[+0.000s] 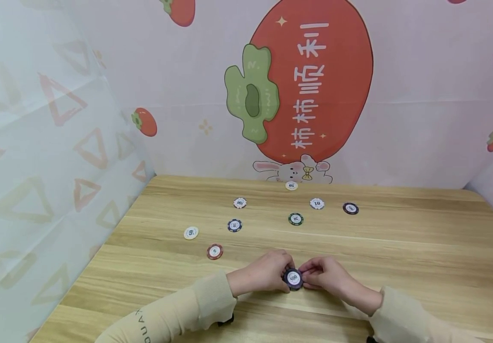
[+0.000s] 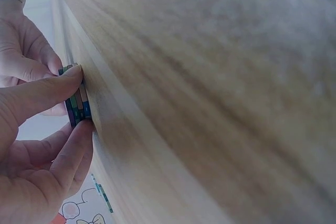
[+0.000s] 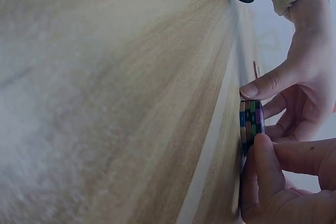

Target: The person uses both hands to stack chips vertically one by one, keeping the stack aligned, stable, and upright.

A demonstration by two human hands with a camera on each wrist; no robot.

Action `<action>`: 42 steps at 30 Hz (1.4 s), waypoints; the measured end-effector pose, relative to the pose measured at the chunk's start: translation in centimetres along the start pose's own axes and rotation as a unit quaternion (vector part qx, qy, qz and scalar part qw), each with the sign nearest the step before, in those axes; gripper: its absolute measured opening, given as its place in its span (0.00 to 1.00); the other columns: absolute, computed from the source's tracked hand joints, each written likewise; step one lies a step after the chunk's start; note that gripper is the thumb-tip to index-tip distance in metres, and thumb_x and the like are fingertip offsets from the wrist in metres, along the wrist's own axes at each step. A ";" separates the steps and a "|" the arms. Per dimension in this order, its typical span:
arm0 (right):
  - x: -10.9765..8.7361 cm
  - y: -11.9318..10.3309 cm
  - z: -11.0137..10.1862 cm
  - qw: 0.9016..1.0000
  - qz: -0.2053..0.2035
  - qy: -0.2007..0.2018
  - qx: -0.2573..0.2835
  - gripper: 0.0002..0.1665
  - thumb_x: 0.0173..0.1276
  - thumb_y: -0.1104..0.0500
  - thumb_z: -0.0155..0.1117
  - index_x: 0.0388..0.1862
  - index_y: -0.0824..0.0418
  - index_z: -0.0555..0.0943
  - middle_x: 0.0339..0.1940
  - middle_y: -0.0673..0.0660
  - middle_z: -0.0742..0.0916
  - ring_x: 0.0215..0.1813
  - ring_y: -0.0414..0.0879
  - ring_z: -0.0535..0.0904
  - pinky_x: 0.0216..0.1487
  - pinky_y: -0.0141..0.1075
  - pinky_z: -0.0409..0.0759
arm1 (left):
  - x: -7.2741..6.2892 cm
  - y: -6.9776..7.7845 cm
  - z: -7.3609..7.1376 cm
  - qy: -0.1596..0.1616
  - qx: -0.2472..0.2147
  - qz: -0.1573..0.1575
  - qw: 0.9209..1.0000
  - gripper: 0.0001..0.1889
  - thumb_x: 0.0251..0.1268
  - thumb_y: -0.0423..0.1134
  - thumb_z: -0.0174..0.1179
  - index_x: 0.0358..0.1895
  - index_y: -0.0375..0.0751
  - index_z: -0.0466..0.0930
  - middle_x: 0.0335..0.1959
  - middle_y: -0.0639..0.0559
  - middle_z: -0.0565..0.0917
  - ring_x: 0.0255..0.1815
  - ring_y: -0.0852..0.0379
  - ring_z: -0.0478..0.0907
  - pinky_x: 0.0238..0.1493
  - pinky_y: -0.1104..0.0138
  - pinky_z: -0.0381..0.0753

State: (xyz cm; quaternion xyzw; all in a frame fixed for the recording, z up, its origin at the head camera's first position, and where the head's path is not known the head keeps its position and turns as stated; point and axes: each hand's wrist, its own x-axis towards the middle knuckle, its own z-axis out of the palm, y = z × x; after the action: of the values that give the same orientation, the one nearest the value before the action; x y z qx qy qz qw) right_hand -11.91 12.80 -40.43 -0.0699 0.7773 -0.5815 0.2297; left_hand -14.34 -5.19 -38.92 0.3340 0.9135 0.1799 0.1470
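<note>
A short stack of poker chips point(image 1: 293, 279), topped by a dark chip marked 500, stands on the wooden table between my two hands. Its layered coloured edges show in the left wrist view on the chip stack point(image 2: 79, 100). With thumb and fingers on opposite sides, my left hand point(image 1: 265, 273) grips the stack from the left. My right hand point(image 1: 336, 280) has its fingertips bent against the stack's right edge; the right wrist view shows the fingers of my right hand point(image 3: 278, 182) at the chip stack point(image 3: 251, 121).
Loose chips lie flat farther back: a red 5 point(image 1: 214, 251), a white 50 point(image 1: 191, 233), a blue 10 point(image 1: 235, 225), a green 20 point(image 1: 295, 218), a dark chip point(image 1: 351, 208) and several others. A printed cloth point(image 1: 178, 143) hangs behind the wooden table point(image 1: 422, 238).
</note>
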 end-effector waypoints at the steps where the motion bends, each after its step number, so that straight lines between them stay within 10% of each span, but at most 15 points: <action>1: 0.0 0.0 0.0 1.000 -0.001 0.000 -0.003 0.13 0.59 0.72 0.58 0.43 0.79 0.74 0.31 0.58 0.81 0.34 0.42 0.77 0.36 0.34 0.80 | 0.0 0.0 0.0 0.000 -0.001 -0.001 1.000 0.19 0.37 0.37 0.74 0.36 0.41 0.77 0.32 0.56 0.75 0.34 0.65 0.70 0.39 0.76 0.69; 19: 1.0 -0.1 -2.3 0.973 -0.100 0.045 -0.203 0.10 0.56 0.67 0.62 0.38 0.70 0.79 0.33 0.55 0.83 0.35 0.44 0.77 0.36 0.31 0.75 | 0.1 -0.1 0.1 -0.004 0.003 -0.008 1.000 0.19 0.38 0.38 0.73 0.37 0.41 0.77 0.33 0.56 0.75 0.34 0.65 0.70 0.40 0.75 0.70; 25: 2.0 -0.1 -3.9 0.940 -0.132 0.101 -0.299 0.10 0.55 0.68 0.63 0.38 0.68 0.80 0.34 0.56 0.83 0.38 0.48 0.78 0.40 0.40 0.78 | 0.2 0.0 0.2 -0.004 0.006 -0.007 1.000 0.19 0.38 0.38 0.74 0.36 0.41 0.77 0.32 0.57 0.75 0.34 0.65 0.70 0.40 0.75 0.70; 34: 3.6 0.6 -6.6 0.856 -0.231 0.129 -0.444 0.11 0.53 0.69 0.64 0.38 0.69 0.79 0.39 0.62 0.82 0.44 0.56 0.77 0.47 0.48 0.75 | 0.1 0.0 0.2 -0.007 0.002 -0.013 1.000 0.19 0.38 0.38 0.74 0.37 0.41 0.77 0.32 0.57 0.75 0.34 0.65 0.71 0.40 0.75 0.70; 42: 4.8 0.6 -9.1 0.844 -0.220 0.123 -0.473 0.17 0.56 0.69 0.62 0.45 0.72 0.76 0.49 0.70 0.77 0.52 0.63 0.73 0.53 0.53 0.70 | 0.1 0.1 0.2 -0.005 -0.002 -0.015 1.000 0.19 0.38 0.38 0.74 0.37 0.41 0.77 0.33 0.57 0.75 0.34 0.65 0.71 0.40 0.75 0.70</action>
State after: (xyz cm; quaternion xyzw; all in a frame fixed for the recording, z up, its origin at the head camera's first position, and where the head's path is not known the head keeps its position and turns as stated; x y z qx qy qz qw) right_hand -20.01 19.09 -40.35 -0.2674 0.9442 -0.1819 -0.0626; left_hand -14.26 -5.05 -39.05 0.3208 0.9173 0.1784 0.1546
